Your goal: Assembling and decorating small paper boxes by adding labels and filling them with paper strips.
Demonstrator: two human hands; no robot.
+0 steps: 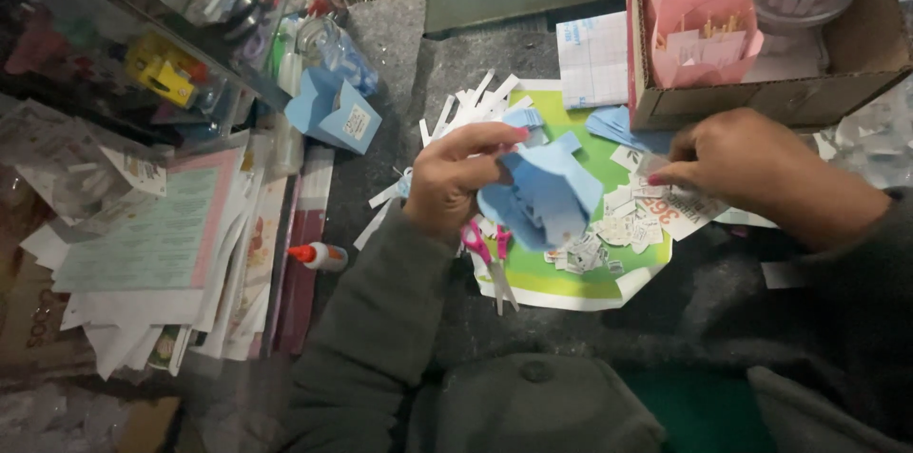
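My left hand (pixel 456 177) grips a folded light-blue paper shape (pixel 547 194) and holds it above a green sheet (pixel 561 272) on the table. My right hand (pixel 751 163) reaches to the right of it, with its fingertips pinched on small printed paper scraps (pixel 666 206). More small white scraps (pixel 599 239) lie on the green sheet under the blue shape. Pink-handled scissors (pixel 490 253) lie just below my left hand. White paper strips (pixel 471 106) fan out behind my left hand.
A cardboard box (pixel 856 73) at top right holds pink paper cones (pixel 704 25) and a clear tub. A finished blue paper box (pixel 333 111) stands at left centre, a glue bottle (pixel 319 255) beside stacked papers (pixel 162 244). Cluttered clear containers fill the top left.
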